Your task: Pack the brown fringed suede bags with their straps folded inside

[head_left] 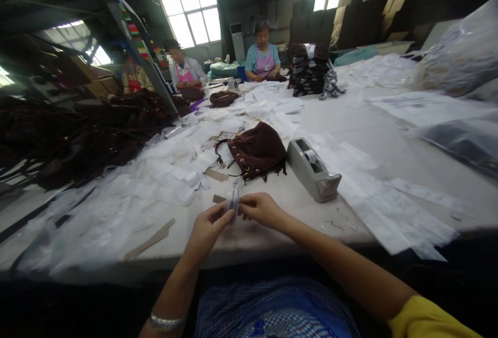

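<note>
Head view: left hand (212,225) and right hand (261,209) pinch a clear plastic piece (234,198), seemingly folded, over the table (282,188) near the brown bag (260,151); its slick film could slip from fingertip holds.

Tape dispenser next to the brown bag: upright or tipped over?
Upright: the tape dispenser sits base-down on the table, with its tape roll showing through the open top.

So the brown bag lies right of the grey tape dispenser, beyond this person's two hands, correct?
Not quite: in the head view, the brown bag lies left of the grey tape dispenser, beyond the left hand and right hand.
</note>
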`<state>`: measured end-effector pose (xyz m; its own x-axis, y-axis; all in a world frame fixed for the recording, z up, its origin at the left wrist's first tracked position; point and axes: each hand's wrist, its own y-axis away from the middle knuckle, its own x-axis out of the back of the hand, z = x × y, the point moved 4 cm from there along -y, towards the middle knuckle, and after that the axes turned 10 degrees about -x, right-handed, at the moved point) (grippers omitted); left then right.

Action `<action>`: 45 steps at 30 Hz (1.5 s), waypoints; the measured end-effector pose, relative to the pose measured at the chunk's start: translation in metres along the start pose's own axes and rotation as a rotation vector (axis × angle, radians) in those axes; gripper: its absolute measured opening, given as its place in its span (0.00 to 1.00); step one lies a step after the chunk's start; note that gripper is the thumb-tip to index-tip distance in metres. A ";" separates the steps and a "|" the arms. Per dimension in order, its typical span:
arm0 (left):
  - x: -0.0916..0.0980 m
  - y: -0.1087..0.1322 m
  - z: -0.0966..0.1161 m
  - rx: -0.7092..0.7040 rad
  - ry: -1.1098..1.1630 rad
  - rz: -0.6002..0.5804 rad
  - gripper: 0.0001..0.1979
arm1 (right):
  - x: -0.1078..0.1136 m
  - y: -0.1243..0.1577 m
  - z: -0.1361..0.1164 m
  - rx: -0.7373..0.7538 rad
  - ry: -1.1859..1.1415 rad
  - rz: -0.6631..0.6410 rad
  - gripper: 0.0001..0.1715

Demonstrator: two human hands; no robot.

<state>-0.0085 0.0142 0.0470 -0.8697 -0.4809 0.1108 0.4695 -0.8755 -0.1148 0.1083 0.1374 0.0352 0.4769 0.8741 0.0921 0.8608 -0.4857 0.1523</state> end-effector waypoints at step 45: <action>0.006 0.016 -0.013 0.013 0.201 0.214 0.20 | -0.029 0.015 0.028 -0.283 -0.757 -0.121 0.18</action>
<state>-0.0082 -0.0022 0.0330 -0.7629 -0.6367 -0.1123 0.6462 -0.7563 -0.1020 0.1119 0.1049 0.0073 0.4622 0.6389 -0.6150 0.8845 -0.2826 0.3711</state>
